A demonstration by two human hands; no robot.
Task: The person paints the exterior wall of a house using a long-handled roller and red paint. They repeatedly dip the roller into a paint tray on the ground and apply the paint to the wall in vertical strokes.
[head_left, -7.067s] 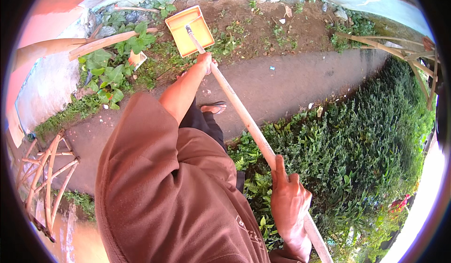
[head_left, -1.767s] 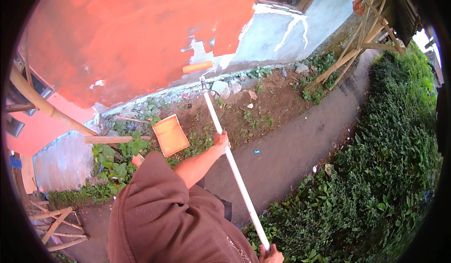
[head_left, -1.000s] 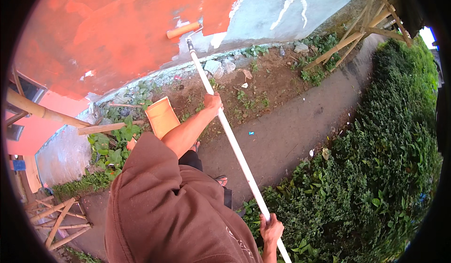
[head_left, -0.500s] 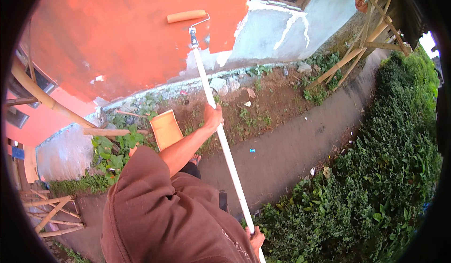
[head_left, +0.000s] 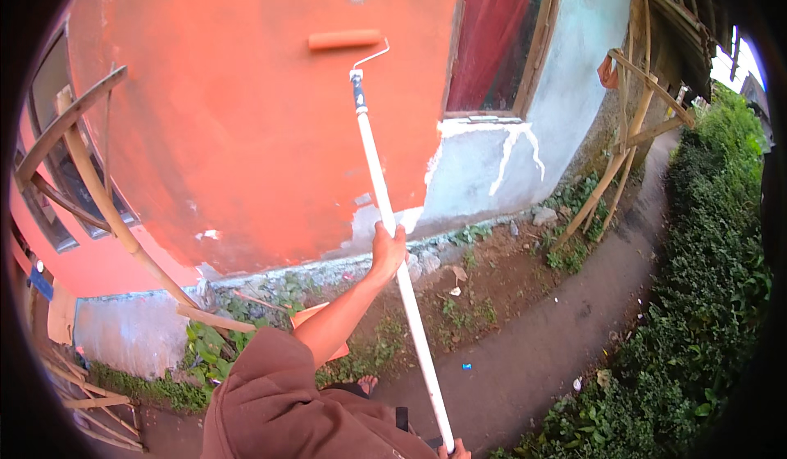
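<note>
My left hand (head_left: 389,250) is wrapped round the middle of a long white pole. Low in the picture, my right hand (head_left: 456,451) grips the pole's near end, partly cut off by the frame edge. At the far end, the paint roller (head_left: 344,39) has an orange sleeve on a bent wire frame and a dark handle. It lies level against the orange-painted wall (head_left: 270,131), or very close to it. Below my left forearm, an orange paint tray (head_left: 332,332) sits on the ground, mostly hidden by the arm.
A window (head_left: 500,37) with a red curtain is right of the roller, above bare pale-blue wall (head_left: 484,168). Bamboo poles (head_left: 123,229) lean at left, and a bamboo frame (head_left: 627,147) stands at right. Dense bushes (head_left: 656,328) border the path (head_left: 525,361).
The roller has moved up the wall, and my left hand has risen with the pole. The view has tilted upward, showing more window; my forearm now covers most of the tray.
</note>
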